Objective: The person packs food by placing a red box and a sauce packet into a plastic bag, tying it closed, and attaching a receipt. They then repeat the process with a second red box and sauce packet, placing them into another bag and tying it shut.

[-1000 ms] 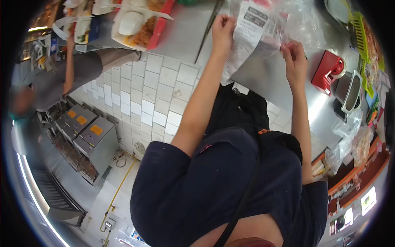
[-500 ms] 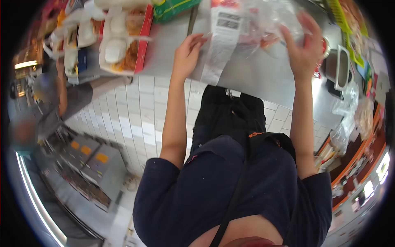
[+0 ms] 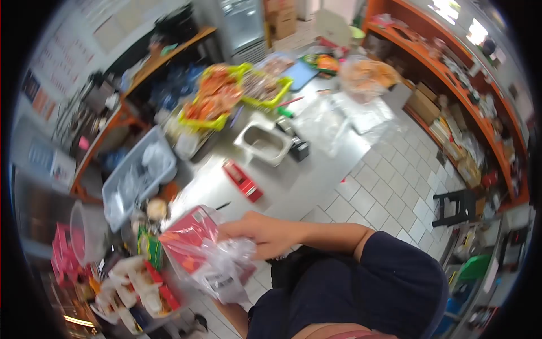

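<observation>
A clear plastic bag [image 3: 226, 257] hangs in front of me with a red box [image 3: 189, 237] inside it. My right hand [image 3: 257, 233] is closed on the gathered top of this bag, fingers curled into the plastic. A whitish paper with dark print shows through the lower part of the bag. The forearm of my left hand comes up from below, behind the bag. Its fingers are hidden there, so their grip cannot be made out. Close to the bag lies a dark pen-like stick [image 3: 223, 205] on the metal table [image 3: 197, 189].
A red stapler-like tool [image 3: 243, 181] and a metal pan [image 3: 263, 142] lie farther along the table. Beyond are yellow-green baskets [image 3: 204, 120] of packets. At left stands a grey-blue tub [image 3: 138, 175], with open food boxes [image 3: 149, 296] nearer. A black stool [image 3: 455, 207] stands right.
My view has swung right along the table. My right hand, earlier open beside the plastic, now grips the bag. The bag with the red box is lifted toward me; my left hand has gone behind it.
</observation>
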Tool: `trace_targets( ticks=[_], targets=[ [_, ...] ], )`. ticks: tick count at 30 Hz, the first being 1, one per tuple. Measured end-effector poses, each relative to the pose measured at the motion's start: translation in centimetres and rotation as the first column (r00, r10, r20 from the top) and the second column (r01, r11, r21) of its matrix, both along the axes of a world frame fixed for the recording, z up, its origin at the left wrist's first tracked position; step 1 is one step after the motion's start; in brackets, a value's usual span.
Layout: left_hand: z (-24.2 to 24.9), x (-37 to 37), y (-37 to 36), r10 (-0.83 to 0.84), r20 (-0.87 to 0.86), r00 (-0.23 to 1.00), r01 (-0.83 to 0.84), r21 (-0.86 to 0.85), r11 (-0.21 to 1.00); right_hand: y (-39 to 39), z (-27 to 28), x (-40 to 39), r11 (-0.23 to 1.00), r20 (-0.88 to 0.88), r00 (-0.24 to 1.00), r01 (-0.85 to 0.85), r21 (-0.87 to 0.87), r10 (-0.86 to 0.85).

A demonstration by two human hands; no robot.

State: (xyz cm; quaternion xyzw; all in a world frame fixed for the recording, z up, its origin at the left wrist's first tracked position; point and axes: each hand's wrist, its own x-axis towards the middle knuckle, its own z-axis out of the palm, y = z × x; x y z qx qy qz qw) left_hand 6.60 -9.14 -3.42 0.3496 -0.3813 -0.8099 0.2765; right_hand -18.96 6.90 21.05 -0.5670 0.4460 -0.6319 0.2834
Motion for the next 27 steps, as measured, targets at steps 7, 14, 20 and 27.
trace_targets(
  ticks=[7,14,20,27],
  targets=[
    [4.8,-17.7,20.0,-0.610,0.012,0.792,0.608,0.068,0.791,27.1,0.9,-7.1,0.906,-0.030,0.911,0.406,-0.121,-0.412],
    [9.3,-37.0,36.1,-0.967,0.121,0.224,0.974,0.020,0.228,45.6,1.9,-16.5,0.702,0.012,0.712,0.695,-0.152,-0.702],
    [-8.6,-58.6,48.0,-0.885,0.425,-0.191,0.702,-0.571,-0.426,62.6,-4.0,-22.3,0.284,0.023,0.283,0.958,0.050,-0.959],
    [0.0,-73.9,79.0,-0.309,0.887,-0.342,-0.127,-0.370,-0.920,77.5,-8.7,-19.3,-0.279,0.099,-0.413,0.754,0.595,-0.905]
  ],
)
